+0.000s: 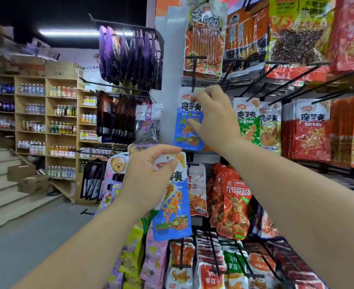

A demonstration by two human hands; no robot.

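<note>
Head view. Shop aisle, snack rack on hooks.

Left hand [151, 167] grips a blue packet [175, 207] at its top edge, thumb across the front just under the punched hole, fingers curled behind. It hangs free below the hand, tilted slightly, in front of the rack's lower rows and on no hook.

Right hand [213, 117] is raised higher, at a second, hanging packet [187, 132] of the same blue kind. Fingers are curled at its top edge, thumb laid on its front: holding it. That top edge sits right under a black hook [193, 74]; whether the packet is on the hook cannot be told, the hand covers it.

Count: two blue packets, one per hand.

In the way: the right forearm crosses the middle row and hides part of it. The left hand and its packet cover a white-and-orange packet [199, 190] behind.

Around: just right of the hanging packet, one green packet [248, 122], then one yellow packet [270, 126], then a stack of red packets [311, 134]. Left of it, a clear bag of dark seeds [148, 126] and a row of dark bags [115, 117]; above those, purple bags [128, 57]. A bear-print packet [117, 165] is just left of the left hand.

Far left: wooden shelves [46, 115] of bottles, stairs [0, 184], two cardboard boxes [25, 176].
</note>
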